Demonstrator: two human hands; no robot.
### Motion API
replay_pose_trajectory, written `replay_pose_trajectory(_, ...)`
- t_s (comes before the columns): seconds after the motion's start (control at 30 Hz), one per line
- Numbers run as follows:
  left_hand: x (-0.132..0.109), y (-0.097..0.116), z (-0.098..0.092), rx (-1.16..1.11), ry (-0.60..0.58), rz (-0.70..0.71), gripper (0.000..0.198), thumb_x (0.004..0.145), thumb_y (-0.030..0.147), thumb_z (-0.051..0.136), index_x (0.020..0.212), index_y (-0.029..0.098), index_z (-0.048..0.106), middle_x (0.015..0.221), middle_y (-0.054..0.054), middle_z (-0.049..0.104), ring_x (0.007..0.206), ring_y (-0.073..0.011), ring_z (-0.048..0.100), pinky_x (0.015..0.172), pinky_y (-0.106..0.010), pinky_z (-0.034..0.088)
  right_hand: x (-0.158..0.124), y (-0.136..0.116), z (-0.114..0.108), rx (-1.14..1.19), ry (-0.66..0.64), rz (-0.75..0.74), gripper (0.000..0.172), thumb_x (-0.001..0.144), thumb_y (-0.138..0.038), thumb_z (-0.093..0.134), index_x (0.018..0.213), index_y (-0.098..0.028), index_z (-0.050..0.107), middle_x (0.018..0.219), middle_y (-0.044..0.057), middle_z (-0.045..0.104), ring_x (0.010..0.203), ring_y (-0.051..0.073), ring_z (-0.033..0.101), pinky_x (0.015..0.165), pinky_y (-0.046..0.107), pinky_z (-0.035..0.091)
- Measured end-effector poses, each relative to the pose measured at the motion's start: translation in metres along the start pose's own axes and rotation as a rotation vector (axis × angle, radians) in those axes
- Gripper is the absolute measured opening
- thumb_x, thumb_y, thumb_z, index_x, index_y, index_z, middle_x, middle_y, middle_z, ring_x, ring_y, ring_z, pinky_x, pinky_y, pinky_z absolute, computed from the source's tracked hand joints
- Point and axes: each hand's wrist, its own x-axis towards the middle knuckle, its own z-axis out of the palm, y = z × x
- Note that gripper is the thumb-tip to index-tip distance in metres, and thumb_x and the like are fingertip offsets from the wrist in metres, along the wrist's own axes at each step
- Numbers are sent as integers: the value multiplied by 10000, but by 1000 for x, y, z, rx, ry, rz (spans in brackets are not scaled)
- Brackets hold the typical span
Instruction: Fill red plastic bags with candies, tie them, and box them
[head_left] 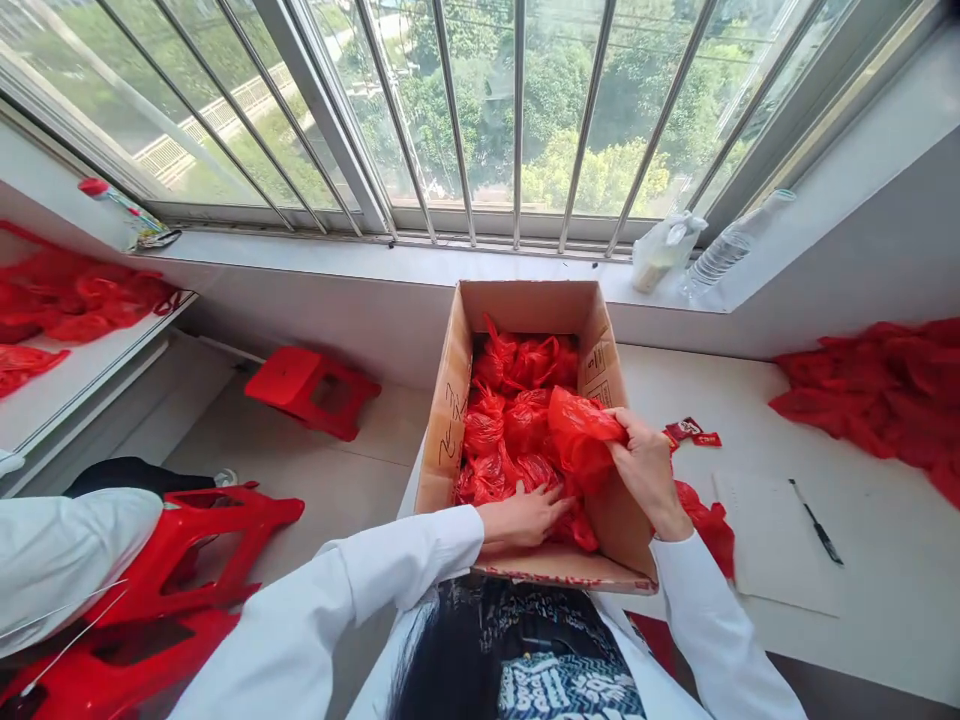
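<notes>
An open cardboard box (pixel 430 470) stands right before me, with several tied red plastic bags (pixel 517 365) packed inside it. My right hand (pixel 645 470) is at the box's right wall, its fingers closed on the edge of a raised red plastic bag (pixel 581 425). What that bag contains cannot be made out. Low in the box, my left hand (pixel 523 517) lies with fingers spread on the bags near the front wall. Its fingertips are partly hidden among the red plastic.
Right of the box, a white table (pixel 885 600) bears a notepad (pixel 772 545), a pen (pixel 817 522), small red packets (pixel 691 433) and a red cloth-like heap (pixel 877 400). Bottles stand on the windowsill (pixel 375 270). Red stools (pixel 311 390) and a seated person's white sleeve (pixel 75 550) are left.
</notes>
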Motion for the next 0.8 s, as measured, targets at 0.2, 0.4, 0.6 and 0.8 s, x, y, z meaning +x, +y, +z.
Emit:
replay_pose_trajectory(0.2,-26,-14,3,-97,-171,-478,386,884,348,607,1217,167,532,1282,-108,523,1136,-273,535,938,-510,472,7,-5,3,19,-43,-23,371,676,-73,403,923,-195,653,914,35,654,850,198,606,766,282,430)
replay_pose_trajectory(0.4,2,-33,-40,-223,90,-696,382,909,359,566,1237,171,513,1283,-101,518,1133,-263,534,951,-502,460,11,-7,-32,140,271,119,189,788,-201,537,940,-182,648,825,2,612,702,136,510,646,231,398)
replay_pose_trajectory(0.6,54,-91,-50,-396,291,-1171,473,906,399,560,1313,187,447,1366,-122,442,1188,-296,493,960,-530,451,47,-16,-56,430,292,126,169,798,-353,606,855,-194,592,753,-18,523,624,109,438,542,213,385)
replay_pose_trajectory(0.8,83,-103,-35,-577,375,-1240,441,900,359,578,1291,185,470,1338,-112,470,1158,-280,516,948,-512,464,115,-30,-48,189,-200,-236,287,799,-113,412,1007,-186,597,848,-3,599,723,125,534,611,204,414)
